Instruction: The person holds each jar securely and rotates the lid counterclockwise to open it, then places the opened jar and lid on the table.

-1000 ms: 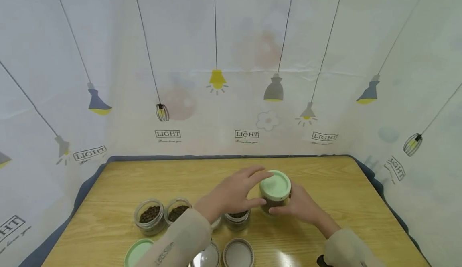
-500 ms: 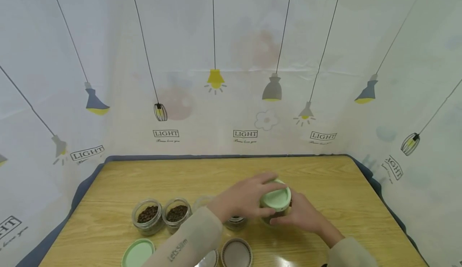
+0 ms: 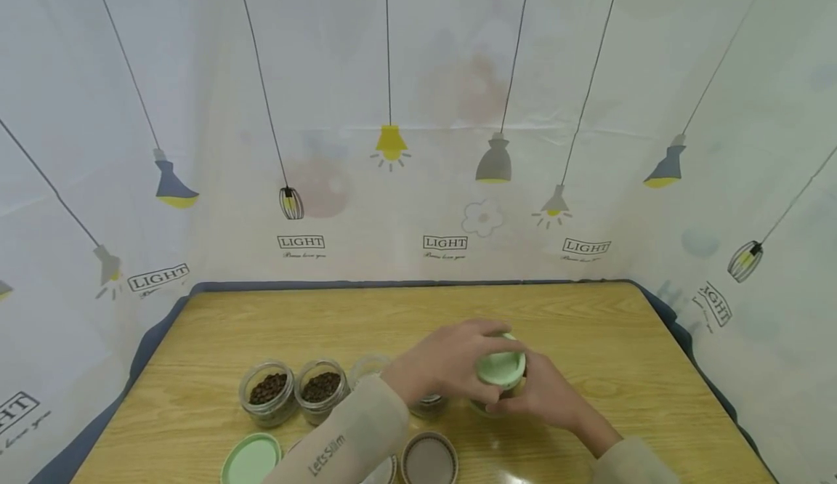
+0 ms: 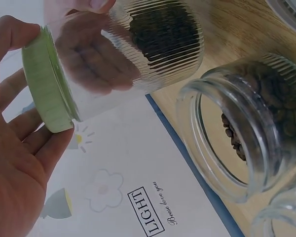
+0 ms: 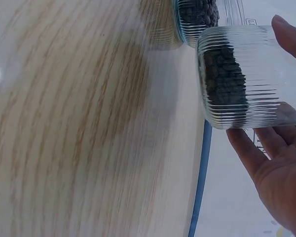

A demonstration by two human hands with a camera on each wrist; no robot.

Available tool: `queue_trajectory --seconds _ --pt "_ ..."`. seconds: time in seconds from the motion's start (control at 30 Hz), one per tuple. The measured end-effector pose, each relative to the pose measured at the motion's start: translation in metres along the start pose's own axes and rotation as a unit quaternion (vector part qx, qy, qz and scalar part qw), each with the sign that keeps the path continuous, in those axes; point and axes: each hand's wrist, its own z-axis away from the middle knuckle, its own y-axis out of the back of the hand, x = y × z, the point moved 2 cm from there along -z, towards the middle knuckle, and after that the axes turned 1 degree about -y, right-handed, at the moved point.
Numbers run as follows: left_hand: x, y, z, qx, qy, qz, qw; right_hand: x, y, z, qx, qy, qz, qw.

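Note:
A ribbed glass jar (image 5: pixel 259 74) with dark beans in its lower part wears a pale green lid (image 3: pixel 502 369). My left hand (image 3: pixel 445 362) grips that lid, thumb and fingers spread around its rim in the left wrist view. Around the clear body of the jar, my right hand (image 3: pixel 554 394) holds it from the right, thumb on one side and fingers on the other. The jar's base is mostly hidden by the hands in the head view. Close beside it stands an open glass jar (image 4: pixel 237 133) of dark beans, partly covered by my left hand in the head view.
To the left are two open jars of beans, one brown-filled jar (image 3: pixel 268 394) and its neighbour (image 3: pixel 320 389), plus a glass rim (image 3: pixel 368 368) half behind the sleeve. Nearer lie a green lid (image 3: pixel 251 459), a greyish round lid (image 3: pixel 429 459) and another lid under the forearm.
My left hand has come down and right, from hovering at the green lid to gripping its rim. The right hand stays around the jar, which has dropped slightly lower in view.

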Motion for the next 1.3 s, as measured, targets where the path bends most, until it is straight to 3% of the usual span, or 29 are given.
queue_trajectory --seconds 0.27,0.57,0.8,1.07,1.2,1.3 --pt "0.003 0.001 0.0 0.033 -0.027 -0.043 0.9981 -0.001 -0.002 0.002 0.022 0.013 0.014 0.9996" --pt "0.0 -0.002 0.003 0.068 -0.044 -0.076 0.9938 -0.005 -0.003 0.003 0.015 0.019 0.024 0.9994" --pt "-0.001 -0.006 0.007 0.098 -0.071 -0.075 0.9898 -0.008 -0.002 0.004 0.005 0.014 0.024 0.9996" --pt "0.002 -0.01 0.007 0.101 -0.051 -0.094 0.9891 -0.005 -0.005 0.006 0.034 0.035 0.032 0.9983" --pt "0.004 -0.01 0.004 0.119 -0.011 -0.105 0.9873 -0.006 -0.007 0.004 0.055 0.007 0.035 0.9978" --pt "0.006 -0.012 0.001 0.142 0.028 -0.123 0.9817 -0.007 -0.008 0.002 0.072 -0.02 0.041 0.9964"
